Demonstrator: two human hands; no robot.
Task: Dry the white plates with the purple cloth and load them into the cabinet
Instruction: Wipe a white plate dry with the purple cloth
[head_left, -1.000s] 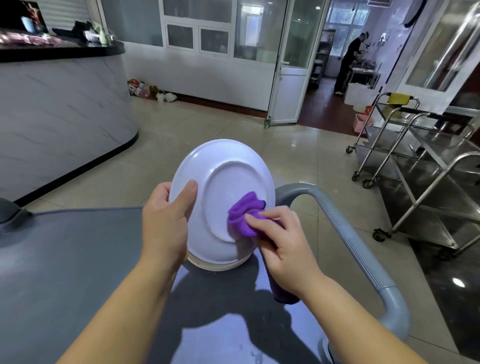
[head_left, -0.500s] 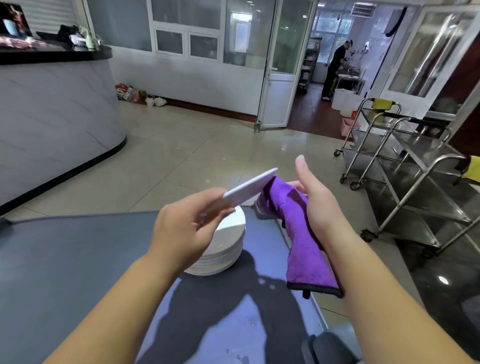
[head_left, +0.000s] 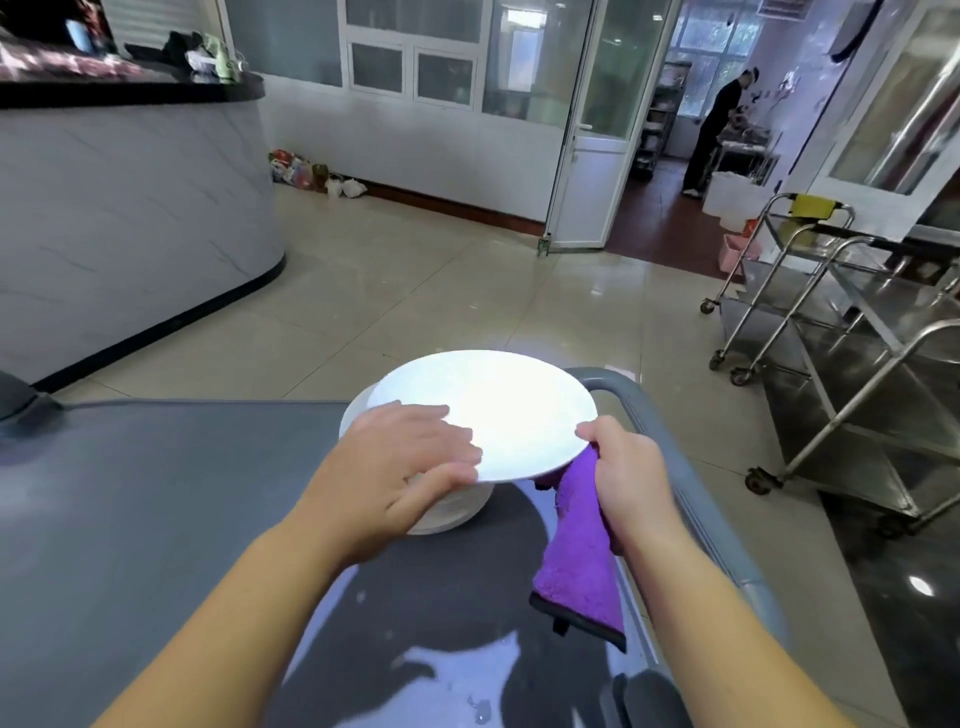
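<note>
A white plate (head_left: 498, 405) is held almost flat, face up, just above a stack of white plates (head_left: 447, 512) on the grey cart top (head_left: 156, 519). My left hand (head_left: 400, 462) grips its near left rim, fingers on top and thumb below. My right hand (head_left: 623, 467) pinches the right rim together with the purple cloth (head_left: 582, 566), which hangs down from under the plate. The stack is mostly hidden by the plate and my left hand.
The cart's grey handle (head_left: 649, 410) curves along the right side. Steel trolleys (head_left: 841, 364) stand on the right. A curved marble counter (head_left: 130, 208) is at the left. A person (head_left: 711, 135) stands beyond an open door. Water drops lie on the near cart top.
The plate went from upright with its underside being wiped, through an edge-on tilt, to lying face up. My right hand moved from the plate's base to its right rim with the cloth.
</note>
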